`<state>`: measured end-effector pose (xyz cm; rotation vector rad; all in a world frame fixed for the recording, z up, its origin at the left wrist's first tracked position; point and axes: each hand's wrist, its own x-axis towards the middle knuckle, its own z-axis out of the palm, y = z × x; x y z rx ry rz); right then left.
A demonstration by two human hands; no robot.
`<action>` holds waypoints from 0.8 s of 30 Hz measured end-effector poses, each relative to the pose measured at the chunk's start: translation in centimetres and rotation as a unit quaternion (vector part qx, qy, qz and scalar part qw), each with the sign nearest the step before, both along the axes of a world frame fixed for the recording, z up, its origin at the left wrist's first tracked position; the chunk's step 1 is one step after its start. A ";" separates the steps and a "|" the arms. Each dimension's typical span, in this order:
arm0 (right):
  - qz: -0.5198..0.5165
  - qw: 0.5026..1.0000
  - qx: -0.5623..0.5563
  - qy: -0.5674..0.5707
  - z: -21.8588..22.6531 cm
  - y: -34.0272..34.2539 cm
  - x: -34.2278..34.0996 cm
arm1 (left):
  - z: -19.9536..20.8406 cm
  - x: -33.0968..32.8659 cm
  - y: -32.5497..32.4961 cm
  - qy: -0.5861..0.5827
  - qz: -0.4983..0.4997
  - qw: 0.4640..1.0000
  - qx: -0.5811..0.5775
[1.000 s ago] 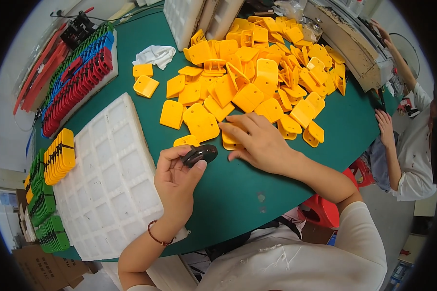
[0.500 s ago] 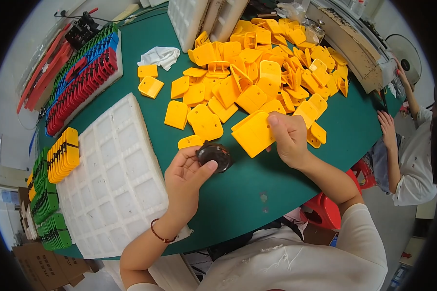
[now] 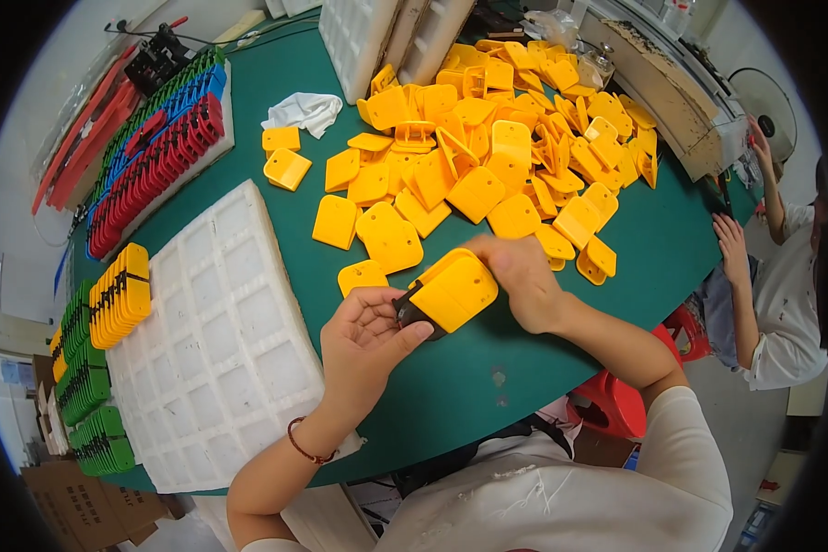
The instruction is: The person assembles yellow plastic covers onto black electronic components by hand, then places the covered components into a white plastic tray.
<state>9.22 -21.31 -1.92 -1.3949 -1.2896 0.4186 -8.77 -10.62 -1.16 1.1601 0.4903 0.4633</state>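
Observation:
Over the near middle of the green table, my left hand [image 3: 361,348] is closed on a dark round part [image 3: 408,313], thumb in front and fingers behind. A yellow folded plastic piece [image 3: 457,291] with rounded corners and small holes meets it, covering much of the dark part. My right hand [image 3: 527,283], a little blurred, has its fingers at the far right edge of that yellow piece; its fingertips are partly hidden behind it. Just beyond lies a big loose pile of similar yellow pieces [image 3: 477,193], with a single yellow piece [image 3: 362,275] close to my left fingers.
A white gridded foam tray [image 3: 216,336] lies on the left, with rows of yellow pieces [image 3: 122,296] and green pieces [image 3: 85,379] along its outer edge. Red, blue and green pieces [image 3: 161,152] stand far left. Upright foam trays [image 3: 359,46] and a white cloth [image 3: 304,112] are behind. A co-worker's hand [image 3: 732,248] rests at the right.
My right hand has brought the yellow piece left and down onto the dark part in my left hand. The left hand has shifted only slightly.

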 end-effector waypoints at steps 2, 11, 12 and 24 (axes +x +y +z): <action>-0.054 0.997 -0.004 -0.055 0.9 0.0 1.4 | -0.3 -0.1 0.1 -0.033 -0.001 0.999 -0.037; -0.287 0.849 -0.086 -0.435 0.0 0.8 4.2 | 0.0 -0.2 1.0 -0.056 -0.082 0.978 -0.183; -0.280 0.851 -0.072 -0.438 0.1 0.8 4.1 | -0.2 -0.2 1.1 -0.047 -0.085 0.975 -0.201; -0.035 0.981 0.062 0.181 1.9 0.2 3.0 | 0.3 0.4 0.4 0.068 -0.091 0.992 -0.056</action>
